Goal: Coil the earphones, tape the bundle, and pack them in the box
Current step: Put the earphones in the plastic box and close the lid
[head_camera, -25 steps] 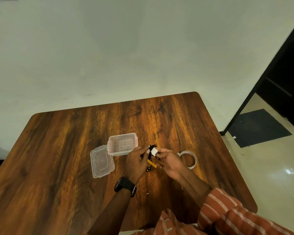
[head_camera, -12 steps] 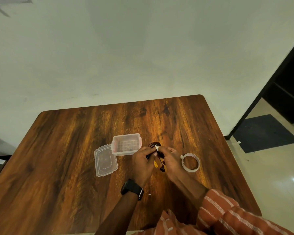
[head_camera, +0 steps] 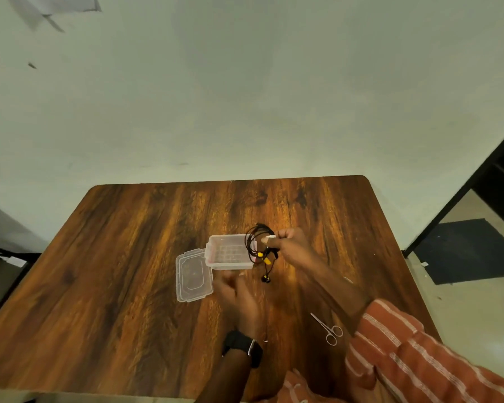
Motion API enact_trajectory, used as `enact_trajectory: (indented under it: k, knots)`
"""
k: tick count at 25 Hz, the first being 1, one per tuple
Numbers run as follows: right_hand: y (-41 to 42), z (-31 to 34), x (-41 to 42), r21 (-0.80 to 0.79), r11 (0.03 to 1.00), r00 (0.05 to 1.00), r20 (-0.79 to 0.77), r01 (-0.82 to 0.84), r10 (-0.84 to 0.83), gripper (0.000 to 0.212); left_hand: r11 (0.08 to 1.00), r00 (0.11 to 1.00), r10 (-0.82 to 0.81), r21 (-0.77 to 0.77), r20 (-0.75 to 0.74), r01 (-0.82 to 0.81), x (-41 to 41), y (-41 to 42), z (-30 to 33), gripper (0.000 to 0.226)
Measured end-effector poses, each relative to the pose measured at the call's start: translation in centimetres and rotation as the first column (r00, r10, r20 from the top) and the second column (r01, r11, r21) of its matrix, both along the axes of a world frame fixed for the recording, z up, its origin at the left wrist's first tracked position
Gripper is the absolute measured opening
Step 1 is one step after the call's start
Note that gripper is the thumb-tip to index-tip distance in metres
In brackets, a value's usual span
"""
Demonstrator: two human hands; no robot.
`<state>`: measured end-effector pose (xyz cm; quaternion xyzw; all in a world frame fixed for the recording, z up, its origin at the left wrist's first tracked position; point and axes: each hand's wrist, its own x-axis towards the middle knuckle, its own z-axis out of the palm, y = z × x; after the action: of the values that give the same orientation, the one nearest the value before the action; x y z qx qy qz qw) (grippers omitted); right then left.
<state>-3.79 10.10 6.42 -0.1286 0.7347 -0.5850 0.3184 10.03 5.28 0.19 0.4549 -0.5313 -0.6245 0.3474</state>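
So the lid [head_camera: 193, 275] is sitting loose on the table [head_camera: 122, 257] at the left, right against the clear box [head_camera: 230, 252], which is open and looks empty. Half a second ago both hands were pinched together on the earphones [head_camera: 259, 248], working the tape on. Now the left hand [head_camera: 240, 295] has let go and dropped back toward the person, near the box's front edge; it's blurred, so I can't really tell how its fingers are set, but nothing seems to be in it. The right hand [head_camera: 288, 245] alone holds the coiled bundle by the white tape bit, lifted just over the box's right end, with the buds dangling below. My read: taping is done and packing is next. The scissors [head_camera: 328, 329] lie nearer the person. The tape roll that was by the right hand isn't visible now, probably behind that arm.
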Motion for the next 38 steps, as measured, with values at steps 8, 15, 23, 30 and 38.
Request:
enact_trajectory:
  k: [8,15,23,30,38]
  knots:
    - [-3.5,3.4,-0.6,0.075,0.97,0.971,0.084,-0.229,0.223,0.02,0.322,0.795,0.334,0.854,-0.506,0.409,-4.2,-4.1,-0.8,0.062]
    - [-8.0,-1.0,-4.2,0.313,0.902,0.951,0.014,-0.296,0.308,0.011,0.792,0.969,0.015,0.595,-0.246,0.139,-5.9,-13.9,-2.3,0.022]
    - [-14.5,-9.4,-3.9,0.579,0.759,0.919,-0.043,-0.297,0.392,0.019,0.661,0.583,-0.406,-0.214,0.704,0.719,-6.4,-19.3,-5.6,0.02]
    - [-15.2,-12.0,-2.4,0.84,0.542,0.796,-0.315,-0.019,0.516,0.03,0.42,0.165,-0.377,0.01,0.912,0.908,-7.4,-20.0,-6.8,0.029]
    - [-12.7,-13.6,-2.5,0.802,0.595,0.746,-0.362,-0.056,0.559,0.035,0.734,0.721,-0.07,-0.454,0.689,0.505,-2.2,-17.7,-5.7,0.024]
